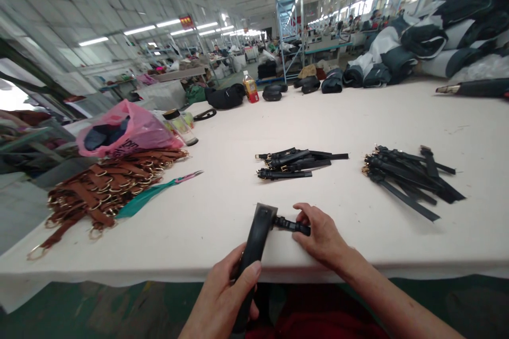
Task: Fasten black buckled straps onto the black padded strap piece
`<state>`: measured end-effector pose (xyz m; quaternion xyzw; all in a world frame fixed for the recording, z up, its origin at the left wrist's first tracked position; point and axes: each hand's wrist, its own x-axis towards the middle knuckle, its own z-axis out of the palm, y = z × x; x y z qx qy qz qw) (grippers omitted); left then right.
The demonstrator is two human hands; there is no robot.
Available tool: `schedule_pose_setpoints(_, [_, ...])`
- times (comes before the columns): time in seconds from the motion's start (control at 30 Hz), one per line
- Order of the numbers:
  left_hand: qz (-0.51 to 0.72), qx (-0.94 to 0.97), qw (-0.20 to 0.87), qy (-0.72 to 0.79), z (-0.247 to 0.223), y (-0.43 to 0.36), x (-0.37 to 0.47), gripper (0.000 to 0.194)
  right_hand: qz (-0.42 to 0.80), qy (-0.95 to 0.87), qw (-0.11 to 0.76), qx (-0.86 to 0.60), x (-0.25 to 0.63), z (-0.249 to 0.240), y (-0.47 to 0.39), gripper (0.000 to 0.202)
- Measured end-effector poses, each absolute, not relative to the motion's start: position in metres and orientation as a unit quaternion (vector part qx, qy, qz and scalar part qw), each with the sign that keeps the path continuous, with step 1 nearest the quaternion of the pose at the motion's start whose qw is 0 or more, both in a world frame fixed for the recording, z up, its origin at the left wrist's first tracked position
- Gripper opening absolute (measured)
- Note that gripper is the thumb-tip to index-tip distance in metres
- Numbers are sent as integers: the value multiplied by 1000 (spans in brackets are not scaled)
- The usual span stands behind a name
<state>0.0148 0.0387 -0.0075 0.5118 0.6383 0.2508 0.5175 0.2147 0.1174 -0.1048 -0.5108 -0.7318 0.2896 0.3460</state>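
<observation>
At the table's front edge, my left hand [234,286] is closed around a wide black leather strap [256,238], its square end pointing up and away from me. To the right of that end, my right hand [318,233] pinches a narrow black buckle strap [292,225] between thumb and fingers. The narrow strap reaches the wide one near its top; whether the two are joined I cannot tell. Beyond my hands lies a small pile of black buckle straps [294,161]. A bigger heap of black straps [409,174] with gold-coloured hardware sits to the right.
On the left of the white table [222,137] are brown straps with metal rings [95,190], teal-wrapped pink-handled snips [186,177], a pink plastic bag [131,129] and a glass jar [181,127]. A drink bottle [250,87] and dark rolled bundles [421,39] line the far edge.
</observation>
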Motion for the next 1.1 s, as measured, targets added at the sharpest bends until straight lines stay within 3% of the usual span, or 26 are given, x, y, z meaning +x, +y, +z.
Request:
schedule_pose_setpoints(0.3, [251, 490, 549, 628, -16, 35, 13, 35, 187, -792, 208, -542, 221, -84, 111, 10])
schedule_pose_setpoints(0.43, [261, 480, 557, 625, -17, 35, 12, 33, 148, -803, 179, -549, 213, -84, 115, 11])
schedule_pose_setpoints(0.77, [284, 467, 576, 608, -17, 35, 10, 31, 165, -792, 209, -549, 203, -92, 120, 11])
schedule_pose_setpoints(1.1, [303, 439, 580, 616, -31, 33, 7, 45, 193, -775, 188, -571, 195, -88, 127, 16])
